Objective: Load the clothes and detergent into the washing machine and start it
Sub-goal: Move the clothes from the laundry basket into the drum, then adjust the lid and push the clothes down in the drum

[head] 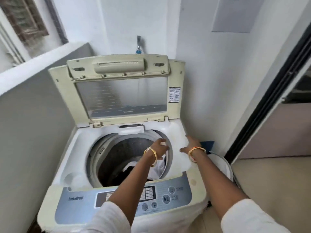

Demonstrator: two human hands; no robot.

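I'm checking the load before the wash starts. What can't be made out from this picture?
- Head view: the left hand and forearm cover part of the clothes in the drum.
- The same arm hides the middle of the control panel; its labels are blurred.
- The basket beside the washer sits behind the right forearm, contents unseen.

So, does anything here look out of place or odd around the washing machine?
One thing: a white cloth hangs over the drum rim on the right side, below the left hand, instead of lying fully inside with the dark clothes. The lid stands open normally. No spill or damage is visible.
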